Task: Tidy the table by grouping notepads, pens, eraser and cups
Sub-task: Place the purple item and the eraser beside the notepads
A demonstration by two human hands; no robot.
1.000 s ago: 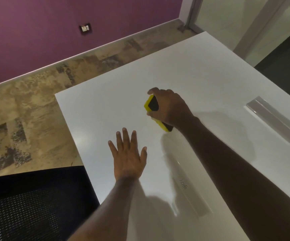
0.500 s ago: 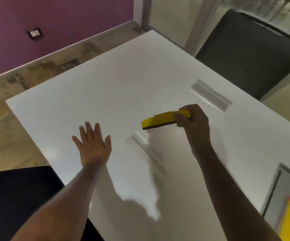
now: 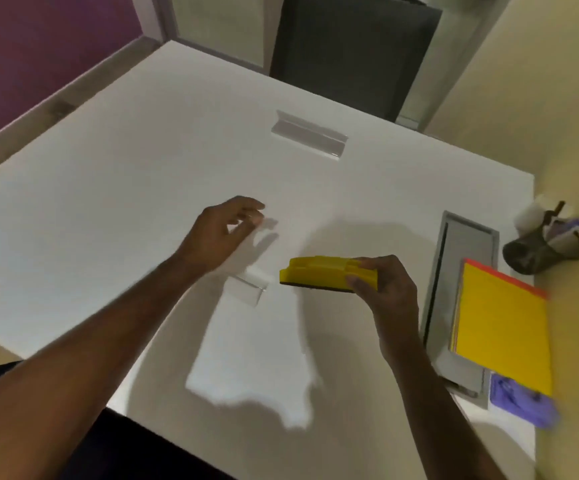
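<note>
Fingers (image 3: 362, 284) and thumb of the right hand (image 3: 387, 289) are curling round one end of the yellow whiteboard eraser (image 3: 319, 273), pinching it at its right end so that most of the eraser is sticking out to the left of the hand, lying roughly level, yellow body upward and dark felt pad underneath. The eraser is being held above the white table (image 3: 142, 188), apart from its surface as far as the blurred view shows. The left hand (image 3: 218, 237) is hovering over the table to the left of the eraser and a little farther from the person, its fingers loosely bent and holding nothing; the fingertips are smeared by motion blur. A clear acrylic sign holder (image 3: 246, 285) is lying on the table between the left forearm and the free end of the eraser, just beside it. A second clear acrylic holder (image 3: 310, 135) is sitting well apart, toward the far edge. To the right of the gripping hand a grey tray (image 3: 468, 237) is lying on the table, with a yellow notepad (image 3: 503, 327) resting partly over it. A purple item (image 3: 520, 398), too blurred to name, is lying at the pad's near end. Beyond the tray a dark pen cup (image 3: 537, 251) is standing at the table's right edge, holding pens.
</note>
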